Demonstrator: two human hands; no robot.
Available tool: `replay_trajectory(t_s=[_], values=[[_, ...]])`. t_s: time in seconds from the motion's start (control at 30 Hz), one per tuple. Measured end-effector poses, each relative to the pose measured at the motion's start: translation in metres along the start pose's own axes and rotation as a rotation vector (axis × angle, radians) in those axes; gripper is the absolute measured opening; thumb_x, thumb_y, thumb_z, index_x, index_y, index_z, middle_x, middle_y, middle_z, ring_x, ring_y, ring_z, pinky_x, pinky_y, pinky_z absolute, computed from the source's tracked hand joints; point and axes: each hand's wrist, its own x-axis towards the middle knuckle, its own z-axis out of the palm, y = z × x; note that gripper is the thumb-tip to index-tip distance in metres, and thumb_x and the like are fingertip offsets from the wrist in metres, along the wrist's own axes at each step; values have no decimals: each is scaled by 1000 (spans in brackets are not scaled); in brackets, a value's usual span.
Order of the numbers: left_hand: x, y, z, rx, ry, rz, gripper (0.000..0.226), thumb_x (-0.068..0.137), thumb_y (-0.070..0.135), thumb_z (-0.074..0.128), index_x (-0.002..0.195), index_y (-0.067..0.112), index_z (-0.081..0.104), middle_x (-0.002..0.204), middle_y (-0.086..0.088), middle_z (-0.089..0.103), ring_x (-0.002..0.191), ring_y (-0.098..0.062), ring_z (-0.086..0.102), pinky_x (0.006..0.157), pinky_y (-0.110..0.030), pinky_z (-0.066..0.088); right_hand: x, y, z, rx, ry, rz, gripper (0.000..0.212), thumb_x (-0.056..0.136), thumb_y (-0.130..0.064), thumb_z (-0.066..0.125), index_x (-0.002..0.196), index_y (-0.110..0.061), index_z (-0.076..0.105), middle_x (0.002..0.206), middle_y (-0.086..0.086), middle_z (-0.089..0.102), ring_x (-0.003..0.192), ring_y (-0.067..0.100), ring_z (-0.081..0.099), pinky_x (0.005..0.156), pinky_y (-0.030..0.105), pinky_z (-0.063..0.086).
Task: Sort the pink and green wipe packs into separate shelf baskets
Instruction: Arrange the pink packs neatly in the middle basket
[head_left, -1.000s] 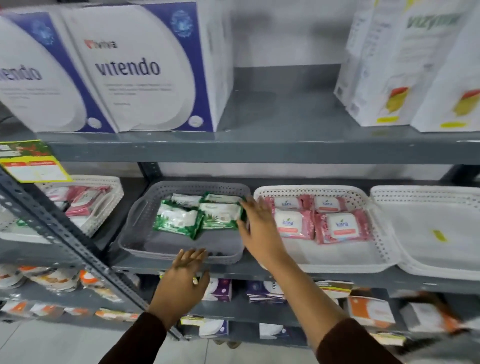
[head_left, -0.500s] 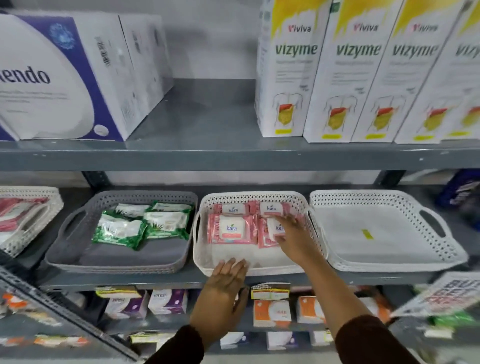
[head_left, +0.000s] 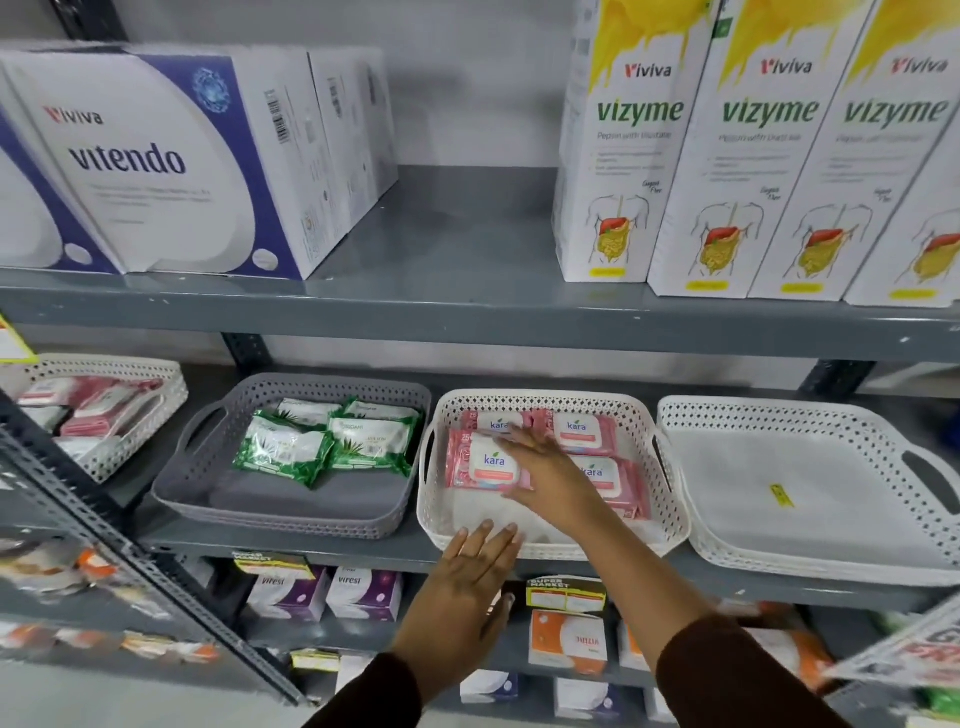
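Several green wipe packs (head_left: 322, 441) lie in a grey basket (head_left: 270, 514) on the middle shelf. To its right, a white basket (head_left: 670, 525) holds several pink "kara" wipe packs (head_left: 582, 431). My right hand (head_left: 550, 467) lies flat, fingers spread, on the front-left pink pack (head_left: 478, 462) inside that basket. My left hand (head_left: 467, 577) presses open against the white basket's front rim, holding nothing.
An empty white tray-basket (head_left: 810, 499) stands at the right. Another white basket (head_left: 104, 410) with pink packs sits at the far left behind a slanted metal upright (head_left: 130, 561). Boxes fill the shelf above and smaller cartons the shelf below.
My right hand left the green packs in the grey basket, crossed to the white basket and now rests on the front-left pink pack. My left hand followed to that basket's front rim.
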Motion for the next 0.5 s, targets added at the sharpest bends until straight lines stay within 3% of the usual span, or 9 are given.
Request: replay_trajectory(t_s=[0.1,0.2,0.27,0.37,0.5], values=[[-2,-4,-4,5,-44,-1,62,97,28,48,153,19,23,158,4,26,147,-14,14,119,-40,17,9,-4,9,-123,-74,-47,87,87,-28,72,156,-26,20,165,-5,10,152,17,6,122,38,4],[-1,-5,-6,19,-74,1,63,99,32,43,154,21,16,159,6,22,148,-12,9,120,-39,12,13,-2,11,-125,-65,-24,83,87,-24,73,155,-30,25,163,-5,22,150,19,19,122,42,9],[-1,-4,-6,12,-78,-9,63,99,32,42,155,22,14,160,6,20,148,-12,6,120,-38,8,13,-2,12,-106,-126,21,77,90,-23,69,153,-38,26,161,-8,28,149,20,23,122,47,2],[-2,-4,-7,15,-76,-13,62,99,32,41,154,22,16,159,6,21,148,-13,7,120,-37,6,14,-4,16,-105,-213,58,73,96,-19,60,152,-44,20,164,-10,18,152,19,8,117,57,-16],[7,-4,-15,-17,-68,-8,51,100,39,37,148,22,37,152,3,39,141,-15,32,118,-31,15,13,-1,18,-124,-256,54,71,100,-26,51,155,-42,8,164,-9,-5,150,23,-14,109,62,-25]])
